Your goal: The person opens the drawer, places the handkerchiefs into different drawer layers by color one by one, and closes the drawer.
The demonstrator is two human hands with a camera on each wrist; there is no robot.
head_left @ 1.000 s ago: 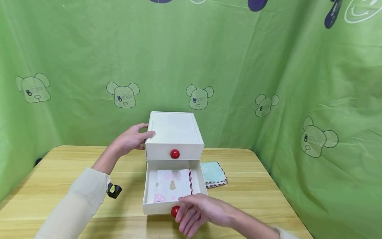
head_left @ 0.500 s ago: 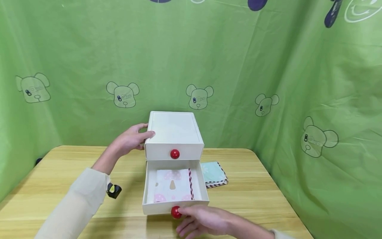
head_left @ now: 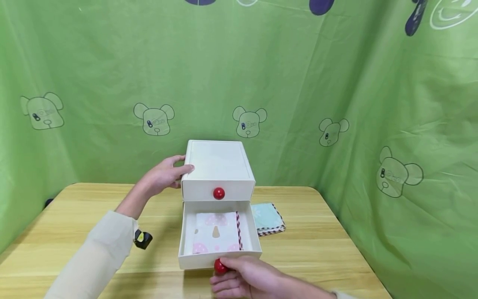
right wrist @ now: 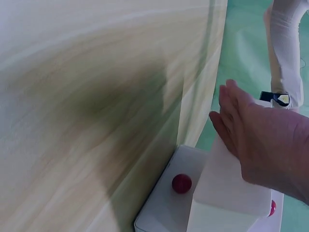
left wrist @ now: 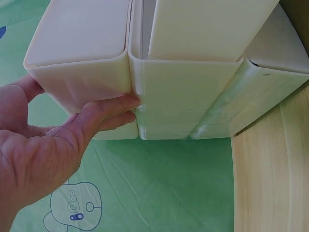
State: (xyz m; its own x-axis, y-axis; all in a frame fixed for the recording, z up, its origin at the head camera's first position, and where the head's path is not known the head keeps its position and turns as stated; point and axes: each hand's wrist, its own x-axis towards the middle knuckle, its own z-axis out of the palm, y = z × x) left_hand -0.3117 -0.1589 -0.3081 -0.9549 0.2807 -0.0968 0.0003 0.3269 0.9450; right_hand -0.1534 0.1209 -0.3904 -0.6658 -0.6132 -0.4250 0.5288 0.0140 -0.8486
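Note:
A white drawer cabinet (head_left: 220, 160) with red round knobs stands on the table. Its middle drawer (head_left: 183, 238) is pulled out and holds a folded white cloth (head_left: 209, 232) with pink prints and a red-and-white striped edge. My left hand (head_left: 164, 174) rests against the cabinet's left side, thumb on the top edge; in the left wrist view its fingers (left wrist: 108, 110) lie fairly straight along the upper tier. At the drawer front, my right hand (head_left: 250, 274) touches the red knob (head_left: 220, 266) with its thumb. Its other fingers extend below the knob, looking straight in the right wrist view.
A folded light-blue cloth (head_left: 268, 218) with a striped edge lies right of the cabinet on the wooden table (head_left: 310, 249). The bottom drawer's red knob (right wrist: 181, 183) shows in the right wrist view. A green curtain (head_left: 209, 83) hangs behind.
My right hand has shifted left and its thumb has come from the drawer's front rim down to the knob. The left hand, cabinet and drawer have not visibly moved.

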